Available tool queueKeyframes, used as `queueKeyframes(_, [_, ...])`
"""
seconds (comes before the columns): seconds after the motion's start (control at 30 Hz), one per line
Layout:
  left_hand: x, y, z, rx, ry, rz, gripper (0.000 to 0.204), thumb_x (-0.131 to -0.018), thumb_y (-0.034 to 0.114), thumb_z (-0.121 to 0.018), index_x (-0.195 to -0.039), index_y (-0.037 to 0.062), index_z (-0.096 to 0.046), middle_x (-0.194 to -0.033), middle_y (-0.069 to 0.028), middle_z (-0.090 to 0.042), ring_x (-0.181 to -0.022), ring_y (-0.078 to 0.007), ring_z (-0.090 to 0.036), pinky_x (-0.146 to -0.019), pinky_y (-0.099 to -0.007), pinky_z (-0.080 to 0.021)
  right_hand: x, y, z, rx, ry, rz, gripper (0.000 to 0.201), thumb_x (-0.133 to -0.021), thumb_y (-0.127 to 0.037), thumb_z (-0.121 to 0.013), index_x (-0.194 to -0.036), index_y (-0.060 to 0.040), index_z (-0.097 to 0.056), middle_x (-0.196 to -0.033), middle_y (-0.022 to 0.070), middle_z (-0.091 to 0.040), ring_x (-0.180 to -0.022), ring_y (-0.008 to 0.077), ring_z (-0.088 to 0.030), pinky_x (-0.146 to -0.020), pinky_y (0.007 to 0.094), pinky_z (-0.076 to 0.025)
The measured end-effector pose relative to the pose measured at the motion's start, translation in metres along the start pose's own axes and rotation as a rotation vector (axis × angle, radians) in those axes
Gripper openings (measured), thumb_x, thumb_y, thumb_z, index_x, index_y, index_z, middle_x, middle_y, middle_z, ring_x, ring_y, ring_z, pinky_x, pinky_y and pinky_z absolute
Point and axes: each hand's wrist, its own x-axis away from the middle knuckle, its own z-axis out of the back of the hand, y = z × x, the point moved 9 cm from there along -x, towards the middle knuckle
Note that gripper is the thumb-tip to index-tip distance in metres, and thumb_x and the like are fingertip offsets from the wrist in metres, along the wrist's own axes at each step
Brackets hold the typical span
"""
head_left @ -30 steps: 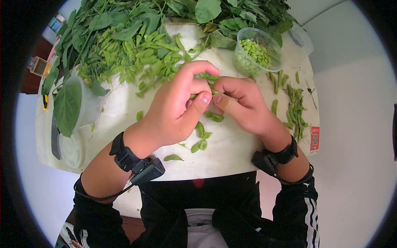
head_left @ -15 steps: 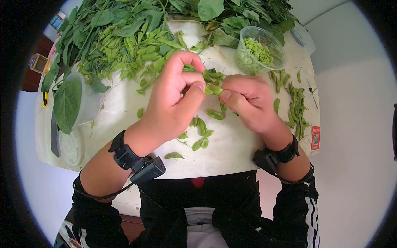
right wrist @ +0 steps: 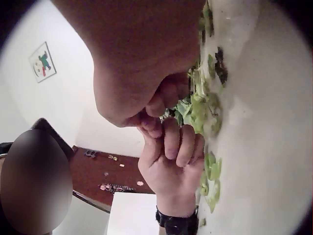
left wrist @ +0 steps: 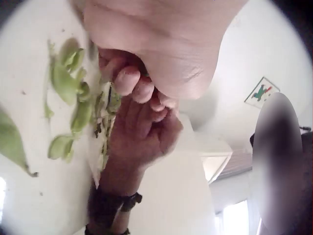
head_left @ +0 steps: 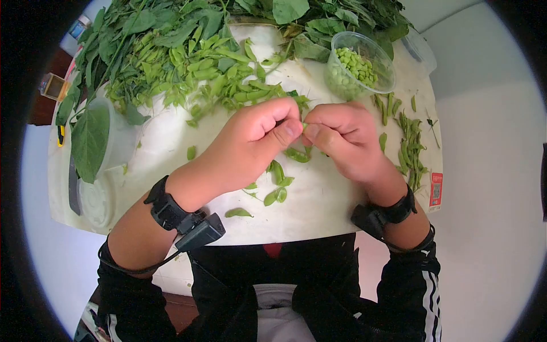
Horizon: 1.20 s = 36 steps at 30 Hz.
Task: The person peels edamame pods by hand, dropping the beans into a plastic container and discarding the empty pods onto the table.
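Over the middle of the table, both hands meet fingertip to fingertip around a green bean pod (head_left: pixel 305 126), of which only a sliver shows. My left hand (head_left: pixel 259 134) pinches it between thumb and curled index finger. On the other side, thumb and bent fingers of my right hand (head_left: pixel 345 137) grip it. The left wrist view has the left fingers (left wrist: pixel 128 81) curled in front of the right hand. Just below the hands lie loose pods (head_left: pixel 277 172), and one single pod (head_left: pixel 238 212) sits closer to the front edge.
A clear tub (head_left: pixel 393 85) of shelled green beans (head_left: pixel 356 65) stands back right. Flattened pods (head_left: pixel 410 142) lie along the right side. Picked pods (head_left: pixel 194 71) and leafy stalks (head_left: pixel 137 23) are heaped at the back. A white container (head_left: pixel 119 134) and a lid (head_left: pixel 95 199) are at left.
The left hand drew back and its index finger was raised half a second ago, showing the pod; now that finger has curled down and the fingertips have come back against the right hand.
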Motion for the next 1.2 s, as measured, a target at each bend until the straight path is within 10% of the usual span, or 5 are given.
queueKeyframes(0.27, [0.014,0.001,-0.034,0.741,-0.422,0.362,0.028,-0.098,0.026,-0.054,-0.081,0.0047,-0.058,-0.059,0.0045,-0.042,-0.047,-0.0025,-0.03,-0.044,-0.0198,-0.022,0.007,-0.005,-0.014,-0.355,-0.229,-0.065,0.014,-0.088,-0.005,-0.056,-0.076,0.0018,-0.059,-0.066,0.0009,-0.055,-0.061,0.0066,-0.045,-0.054,0.0247,-0.036])
queueKeyframes(0.5, [0.012,-0.007,-0.029,0.798,-0.389,0.356,0.029,-0.095,0.031,-0.058,-0.079,0.006,-0.055,-0.055,0.0027,-0.043,-0.042,-0.0054,-0.029,-0.041,-0.0226,-0.02,0.003,0.001,-0.012,-0.281,-0.158,-0.013,0.013,-0.088,-0.004,-0.055,-0.076,0.0001,-0.057,-0.063,0.0015,-0.051,-0.058,0.0069,-0.042,-0.052,0.0258,-0.035])
queueKeyframes(0.87, [0.01,-0.023,-0.016,0.671,-0.167,0.472,0.032,-0.097,0.028,-0.052,-0.073,0.0066,-0.052,-0.056,0.0022,-0.043,-0.042,-0.0049,-0.029,-0.041,-0.0218,-0.022,0.004,-0.046,-0.001,0.581,0.149,0.502,0.012,-0.068,0.001,-0.067,-0.078,-0.0034,-0.061,-0.066,0.0073,-0.06,-0.055,0.0191,-0.058,-0.051,0.0283,-0.044])
queueKeyframes(1.2, [0.007,-0.018,-0.017,0.558,-0.114,0.408,0.034,-0.1,0.03,-0.048,-0.077,0.0056,-0.052,-0.059,0.0073,-0.035,-0.049,-0.0028,-0.027,-0.045,-0.0208,-0.021,0.0,-0.029,0.006,0.497,0.18,0.279,0.009,-0.076,-0.008,-0.066,-0.078,-0.0056,-0.058,-0.062,0.0095,-0.058,-0.054,0.0289,-0.058,-0.052,0.0357,-0.046])
